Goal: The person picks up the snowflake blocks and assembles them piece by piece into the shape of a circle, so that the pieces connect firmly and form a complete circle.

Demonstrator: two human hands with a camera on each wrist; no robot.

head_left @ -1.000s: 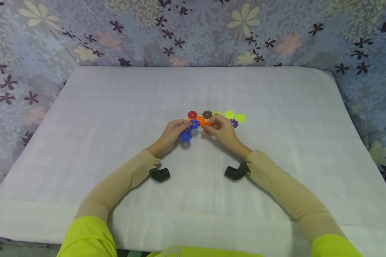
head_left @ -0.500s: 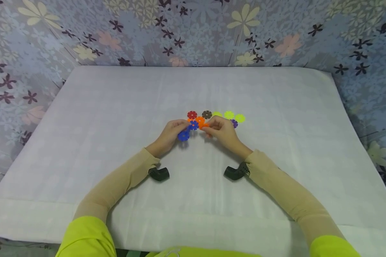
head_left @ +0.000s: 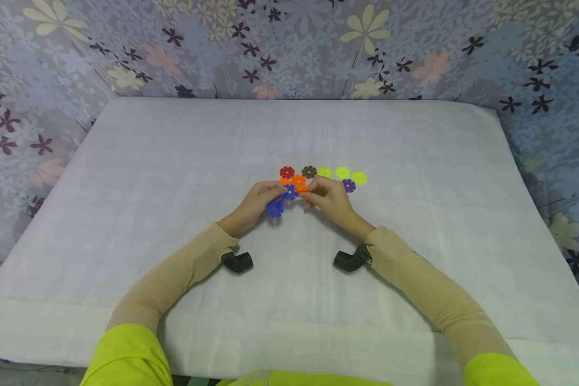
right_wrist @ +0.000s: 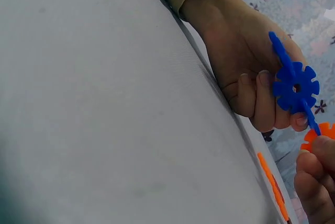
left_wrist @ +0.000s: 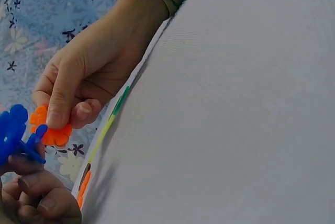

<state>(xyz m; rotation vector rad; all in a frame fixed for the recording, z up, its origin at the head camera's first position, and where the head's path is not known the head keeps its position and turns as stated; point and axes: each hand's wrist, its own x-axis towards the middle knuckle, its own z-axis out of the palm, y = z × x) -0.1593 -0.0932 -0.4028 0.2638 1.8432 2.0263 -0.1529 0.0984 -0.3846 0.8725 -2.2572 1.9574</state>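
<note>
In the head view my left hand (head_left: 257, 202) holds several blue notched plastic discs (head_left: 275, 208) joined at angles, just above the white table. My right hand (head_left: 332, 197) pinches an orange notched disc (left_wrist: 58, 138) between thumb and fingers. Seen from the right wrist, one blue disc (right_wrist: 285, 88) faces the camera while others stand edge-on through its slots. The orange disc's edge meets the edge of a blue disc; how deep the slots sit in one another is hidden by fingertips.
Behind the hands lie loose discs: a red one (head_left: 287, 172), a brown one (head_left: 309, 172), an orange one (head_left: 298, 181), a purple one (head_left: 349, 185) and several yellow-green ones (head_left: 359, 177). A flowered cloth (head_left: 299, 48) hangs beyond the white table (head_left: 289, 128).
My right hand has shifted slightly left, and the orange disc has turned edge-on against the blue discs. The blue discs have tilted and dipped a little in my left hand.
</note>
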